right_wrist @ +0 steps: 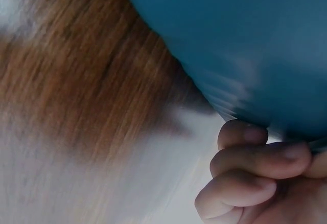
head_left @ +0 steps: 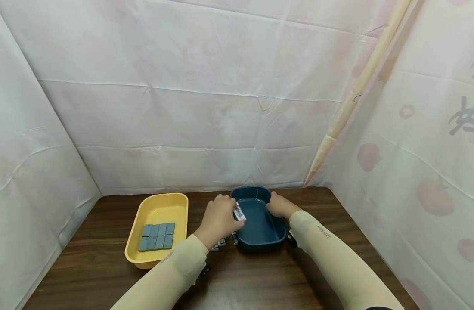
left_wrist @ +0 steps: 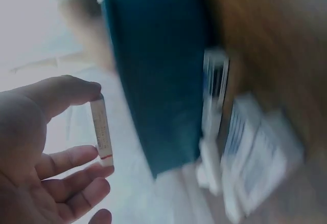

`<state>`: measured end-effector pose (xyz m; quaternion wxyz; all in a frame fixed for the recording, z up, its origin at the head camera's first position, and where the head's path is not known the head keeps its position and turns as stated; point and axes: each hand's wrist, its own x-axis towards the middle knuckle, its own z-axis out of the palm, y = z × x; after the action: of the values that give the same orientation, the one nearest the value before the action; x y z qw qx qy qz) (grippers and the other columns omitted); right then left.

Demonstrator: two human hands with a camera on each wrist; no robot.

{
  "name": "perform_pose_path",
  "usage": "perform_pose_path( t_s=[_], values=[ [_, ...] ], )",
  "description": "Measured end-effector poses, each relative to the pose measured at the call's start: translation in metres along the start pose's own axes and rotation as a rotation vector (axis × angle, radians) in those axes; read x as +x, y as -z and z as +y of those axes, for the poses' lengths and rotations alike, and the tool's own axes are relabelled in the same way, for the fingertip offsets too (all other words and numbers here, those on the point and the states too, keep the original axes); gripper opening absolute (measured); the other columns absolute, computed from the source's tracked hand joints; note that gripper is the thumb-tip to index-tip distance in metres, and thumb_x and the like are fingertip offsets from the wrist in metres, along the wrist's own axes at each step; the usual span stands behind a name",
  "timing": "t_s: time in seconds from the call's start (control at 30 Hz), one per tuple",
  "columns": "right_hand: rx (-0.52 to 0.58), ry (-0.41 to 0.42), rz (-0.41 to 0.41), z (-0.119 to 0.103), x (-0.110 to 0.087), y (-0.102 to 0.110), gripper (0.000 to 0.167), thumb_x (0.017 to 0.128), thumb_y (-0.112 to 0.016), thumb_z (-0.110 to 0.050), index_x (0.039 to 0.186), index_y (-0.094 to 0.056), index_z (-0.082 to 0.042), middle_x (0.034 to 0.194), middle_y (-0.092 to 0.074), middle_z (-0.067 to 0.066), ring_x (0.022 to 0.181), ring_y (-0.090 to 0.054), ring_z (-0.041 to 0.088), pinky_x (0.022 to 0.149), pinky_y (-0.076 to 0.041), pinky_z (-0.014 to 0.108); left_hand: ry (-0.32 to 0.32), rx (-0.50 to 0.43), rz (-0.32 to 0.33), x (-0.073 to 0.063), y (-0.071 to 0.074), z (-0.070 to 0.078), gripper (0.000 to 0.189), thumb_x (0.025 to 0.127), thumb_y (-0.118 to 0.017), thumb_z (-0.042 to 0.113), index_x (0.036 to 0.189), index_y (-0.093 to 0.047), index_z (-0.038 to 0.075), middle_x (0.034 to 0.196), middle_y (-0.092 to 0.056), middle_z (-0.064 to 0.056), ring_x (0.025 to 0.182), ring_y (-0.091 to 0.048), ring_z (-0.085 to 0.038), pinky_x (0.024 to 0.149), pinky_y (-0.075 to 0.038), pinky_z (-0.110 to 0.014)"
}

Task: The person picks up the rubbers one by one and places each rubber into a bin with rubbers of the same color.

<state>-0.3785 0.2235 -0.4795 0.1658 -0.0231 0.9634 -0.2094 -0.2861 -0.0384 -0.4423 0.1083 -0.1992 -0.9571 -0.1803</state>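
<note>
My left hand (head_left: 218,218) pinches a small white printed box (head_left: 239,212) over the left rim of a dark blue plastic basin (head_left: 258,224). In the left wrist view the little box (left_wrist: 102,132) stands on end between thumb and fingertips, a red line near one end. My right hand (head_left: 280,206) grips the basin's far right rim. Its curled fingers (right_wrist: 242,188) show at the rim in the right wrist view. Several similar white boxes (left_wrist: 265,157), blurred, lie by the basin's left side, partly behind my left wrist in the head view.
To the left stands a yellow basin (head_left: 181,204) holding several grey-blue rectangular blocks (head_left: 157,237) side by side. Both basins are on a dark wooden table (head_left: 244,284). White printed cloth (head_left: 206,120) hangs behind and on both sides, with a pale pole (head_left: 337,118) at the back right corner.
</note>
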Motion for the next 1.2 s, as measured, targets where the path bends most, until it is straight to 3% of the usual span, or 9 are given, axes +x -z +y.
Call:
perform_pose_path(
  t_s=[0.23, 0.5, 0.63, 0.7, 0.77, 0.93, 1.03, 1.13, 1.2],
  values=[
    [-0.007, 0.014, 0.040, -0.002, -0.002, 0.000, 0.076, 0.117, -0.048, -0.020, 0.172, -0.014, 0.020, 0.172, -0.042, 0.042, 0.155, -0.056, 0.048, 0.125, -0.050, 0.060, -0.119, 0.010, -0.060, 0.009, -0.035, 0.031, 0.042, 0.085, -0.096, 0.043, 0.110, -0.085, 0.012, 0.110, -0.080, -0.003, 0.105, -0.069, -0.023, 0.094, -0.059, -0.049],
    [-0.036, 0.023, 0.051, -0.004, -0.004, 0.001, 0.075, 0.118, -0.047, -0.019, 0.171, -0.014, 0.021, 0.172, -0.040, 0.042, 0.155, -0.055, 0.049, 0.125, -0.051, 0.059, -0.130, 0.027, -0.142, 0.021, -0.062, 0.055, 0.031, 0.083, -0.100, 0.041, 0.086, -0.079, 0.019, 0.090, -0.073, 0.004, 0.091, -0.065, -0.019, 0.087, -0.056, -0.045],
    [-0.056, 0.025, 0.036, 0.002, 0.006, 0.000, 0.075, 0.116, -0.049, -0.018, 0.171, -0.015, 0.022, 0.174, -0.038, 0.042, 0.155, -0.054, 0.050, 0.126, -0.049, 0.059, -0.114, 0.002, -0.187, 0.029, -0.072, 0.060, 0.031, 0.085, -0.100, 0.039, 0.084, -0.077, 0.019, 0.090, -0.073, 0.002, 0.094, -0.068, -0.022, 0.097, -0.059, -0.053],
    [-0.083, 0.059, 0.048, 0.019, 0.027, -0.008, 0.076, 0.115, -0.048, -0.022, 0.170, -0.018, 0.022, 0.171, -0.042, 0.043, 0.150, -0.059, 0.050, 0.122, -0.053, 0.056, -0.113, -0.012, -0.205, 0.032, -0.077, 0.061, 0.030, 0.086, -0.100, 0.038, 0.085, -0.078, 0.018, 0.091, -0.074, 0.001, 0.096, -0.070, -0.023, 0.100, -0.059, -0.056],
    [-0.079, 0.060, 0.039, 0.024, 0.033, -0.009, 0.076, 0.114, -0.049, -0.022, 0.169, -0.019, 0.022, 0.169, -0.044, 0.044, 0.148, -0.060, 0.050, 0.121, -0.054, 0.056, -0.117, -0.023, -0.218, 0.034, -0.081, 0.062, 0.030, 0.087, -0.100, 0.039, 0.085, -0.078, 0.019, 0.091, -0.074, 0.001, 0.095, -0.070, -0.023, 0.099, -0.060, -0.056],
    [-0.041, 0.037, 0.020, 0.011, 0.016, -0.004, 0.077, 0.116, -0.049, -0.021, 0.171, -0.016, 0.021, 0.171, -0.042, 0.041, 0.152, -0.058, 0.049, 0.125, -0.050, 0.059, -0.130, -0.029, -0.236, 0.037, -0.087, 0.063, 0.031, 0.088, -0.100, 0.041, 0.086, -0.077, 0.019, 0.087, -0.072, 0.003, 0.088, -0.067, -0.020, 0.092, -0.060, -0.054],
    [-0.102, 0.062, 0.035, 0.025, 0.036, -0.011, 0.079, 0.116, -0.048, -0.026, 0.171, -0.017, 0.020, 0.170, -0.047, 0.038, 0.149, -0.062, 0.044, 0.122, -0.053, 0.054, -0.137, -0.023, -0.243, 0.038, -0.089, 0.064, 0.029, 0.089, -0.100, 0.040, 0.090, -0.080, 0.019, 0.089, -0.074, 0.003, 0.088, -0.068, -0.020, 0.092, -0.061, -0.053],
    [-0.149, 0.079, 0.039, 0.050, 0.073, -0.023, 0.080, 0.114, -0.049, -0.028, 0.170, -0.020, 0.020, 0.165, -0.053, 0.038, 0.141, -0.068, 0.041, 0.117, -0.057, 0.051, -0.143, -0.025, -0.247, 0.040, -0.090, 0.066, 0.028, 0.089, -0.100, 0.040, 0.095, -0.083, 0.018, 0.093, -0.077, 0.003, 0.092, -0.071, -0.021, 0.093, -0.062, -0.053],
    [-0.151, 0.087, 0.039, 0.043, 0.061, -0.019, 0.079, 0.114, -0.050, -0.027, 0.169, -0.021, 0.022, 0.163, -0.053, 0.040, 0.136, -0.070, 0.041, 0.115, -0.057, 0.052, -0.151, -0.030, -0.243, 0.040, -0.090, 0.066, 0.028, 0.089, -0.100, 0.041, 0.095, -0.083, 0.019, 0.093, -0.078, 0.003, 0.092, -0.071, -0.021, 0.091, -0.062, -0.051]
  ],
)
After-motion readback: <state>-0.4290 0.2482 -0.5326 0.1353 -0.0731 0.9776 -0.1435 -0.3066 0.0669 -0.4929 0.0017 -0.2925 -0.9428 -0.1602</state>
